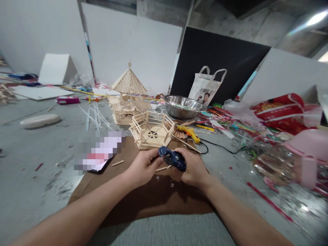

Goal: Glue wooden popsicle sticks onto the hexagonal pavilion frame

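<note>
My right hand point(192, 167) is closed around a dark blue hand tool point(175, 159) that looks like a cutter, with a curved, hook-like end. Close against that end is my left hand point(144, 166), its fingertips pinched together; whatever they hold is hidden. Just beyond both hands stands a hexagonal frame point(153, 131) of thin wooden sticks with railings around its floor. Short cut sticks point(118, 163) lie on the brown sheet point(123, 201) under my hands.
A stick-built pavilion point(129, 82) with a pointed roof rises behind the frame. To its right are a steel bowl point(183, 106) and a yellow glue gun point(190, 132) with a black cord. A phone point(102, 152) lies left; a pink-lidded jug point(284, 160) stands right.
</note>
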Demonstrator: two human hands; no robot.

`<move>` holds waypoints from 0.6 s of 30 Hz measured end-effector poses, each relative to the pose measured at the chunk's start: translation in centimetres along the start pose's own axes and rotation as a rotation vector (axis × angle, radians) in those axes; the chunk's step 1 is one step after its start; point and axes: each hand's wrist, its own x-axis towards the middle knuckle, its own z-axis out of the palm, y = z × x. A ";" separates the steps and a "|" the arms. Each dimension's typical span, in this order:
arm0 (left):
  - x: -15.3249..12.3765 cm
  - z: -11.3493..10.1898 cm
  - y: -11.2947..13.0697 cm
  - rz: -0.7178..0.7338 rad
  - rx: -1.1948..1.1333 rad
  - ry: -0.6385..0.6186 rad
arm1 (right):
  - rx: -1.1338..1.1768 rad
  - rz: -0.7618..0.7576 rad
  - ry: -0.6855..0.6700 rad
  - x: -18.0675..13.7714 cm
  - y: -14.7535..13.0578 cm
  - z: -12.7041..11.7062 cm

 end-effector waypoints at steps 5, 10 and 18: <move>0.1 0.0 0.1 -0.009 -0.019 0.004 | -0.002 -0.007 -0.009 0.0 -0.2 0.0; 0.2 -0.1 0.1 -0.199 -0.293 -0.114 | 0.013 -0.006 -0.027 0.2 -0.1 -0.1; 0.7 -0.7 0.0 -0.462 -0.890 -0.058 | -0.001 0.078 0.199 0.7 2.0 0.0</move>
